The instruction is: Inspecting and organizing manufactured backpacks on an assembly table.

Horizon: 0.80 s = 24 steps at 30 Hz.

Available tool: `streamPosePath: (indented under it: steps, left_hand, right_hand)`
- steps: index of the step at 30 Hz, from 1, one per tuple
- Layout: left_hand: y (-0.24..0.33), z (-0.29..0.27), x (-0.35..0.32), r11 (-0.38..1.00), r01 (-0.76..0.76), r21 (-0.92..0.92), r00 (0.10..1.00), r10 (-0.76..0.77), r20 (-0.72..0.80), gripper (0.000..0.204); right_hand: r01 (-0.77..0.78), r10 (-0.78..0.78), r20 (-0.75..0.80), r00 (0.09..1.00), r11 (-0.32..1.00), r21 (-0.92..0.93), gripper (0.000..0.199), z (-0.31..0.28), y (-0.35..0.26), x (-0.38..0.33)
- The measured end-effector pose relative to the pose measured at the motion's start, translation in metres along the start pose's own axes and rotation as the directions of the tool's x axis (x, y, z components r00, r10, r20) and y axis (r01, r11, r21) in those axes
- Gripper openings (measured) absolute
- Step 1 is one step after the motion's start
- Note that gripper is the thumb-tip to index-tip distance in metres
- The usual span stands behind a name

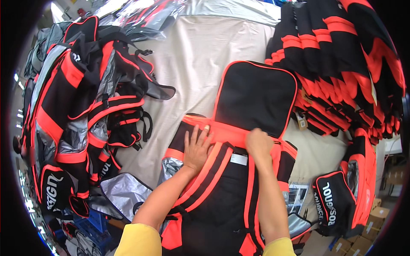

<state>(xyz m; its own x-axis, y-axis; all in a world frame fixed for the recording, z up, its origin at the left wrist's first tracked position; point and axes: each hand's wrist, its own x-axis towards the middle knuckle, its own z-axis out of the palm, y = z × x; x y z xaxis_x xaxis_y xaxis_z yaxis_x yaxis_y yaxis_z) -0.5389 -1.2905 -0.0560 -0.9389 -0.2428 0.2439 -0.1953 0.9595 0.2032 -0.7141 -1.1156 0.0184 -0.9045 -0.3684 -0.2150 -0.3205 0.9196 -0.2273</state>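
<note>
A black and orange backpack [222, 187] lies flat in front of me on a beige work table [200, 55]. Its black lid flap with orange piping [255, 98] is folded open away from me. My left hand [197, 147] rests flat, fingers spread, on the orange band at the bag's opening. My right hand [259, 144] is closed into a fist on the same orange band, a little to the right, and seems to pinch the fabric or a zip there. A small white label [239, 159] sits just below between my hands.
A heap of the same black and orange bags [81, 106] fills the left side. A neat stack of folded ones [341, 64] stands at the far right. Another bag [341, 200] lies at the near right, with cardboard boxes [367, 239] below.
</note>
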Motion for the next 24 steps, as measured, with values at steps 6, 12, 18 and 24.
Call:
streamPosePath:
  steps: [6, 12, 18, 24]
  left_hand:
    - [-0.014, 0.026, -0.001, 0.996, 0.054, -0.07, 0.994, -0.046, 0.103, 0.058]
    - [-0.013, -0.004, -0.001, 0.998, 0.026, 0.061, 0.999, -0.024, -0.04, 0.051]
    - [-0.005, 0.007, -0.008, 1.0, 0.017, 0.026, 1.0, -0.017, -0.004, 0.052]
    - [-0.021, 0.019, -0.013, 0.998, 0.021, 0.053, 1.0, -0.021, -0.001, 0.052]
  right_hand:
    - [0.378, -0.391, 0.06, 0.918, 0.912, 0.159, 0.027, 0.025, -0.132, 0.006]
    - [0.358, -0.059, -0.538, 0.841, 0.806, 0.472, 0.032, -0.044, -0.002, 0.014]
    - [-0.287, 0.34, 0.132, 0.931, 0.462, 0.839, 0.05, -0.097, 0.09, 0.057]
    - [0.404, -0.345, -0.219, 0.913, 0.685, 0.606, 0.008, -0.074, 0.07, -0.063]
